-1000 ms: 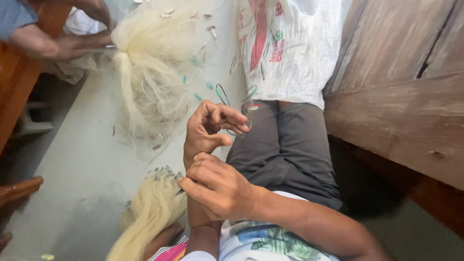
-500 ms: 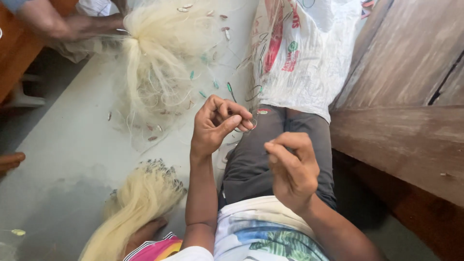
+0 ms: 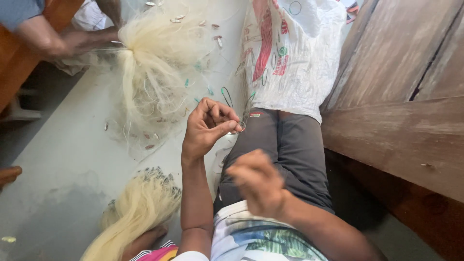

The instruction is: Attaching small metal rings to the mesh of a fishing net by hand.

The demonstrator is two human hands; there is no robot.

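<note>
Fingers of the left hand (image 3: pixel 209 126) curl together, thumb and forefinger pinched on a small metal ring (image 3: pixel 241 126) held just above the lap, over the dark trousers (image 3: pixel 285 150); a very thin line seems to run from it, though it is too fine to be sure. Beside it and nearer the camera, the right hand (image 3: pixel 258 182) is blurred, so I cannot tell whether its fingers are together or apart, nor whether they hold anything. Pale fishing net (image 3: pixel 154 77) lies heaped on the grey floor (image 3: pixel 63 159), dotted with small floats and weights; a second bundle (image 3: pixel 137 208) rests near the left elbow; another person's hand (image 3: pixel 84 41) grips the far heap. Judging by this, the ring is being worked on now, and much netting remains loose and unsorted; how much is finished cannot be read. A printed white sack (image 3: pixel 290 53) covers the shins.
</note>
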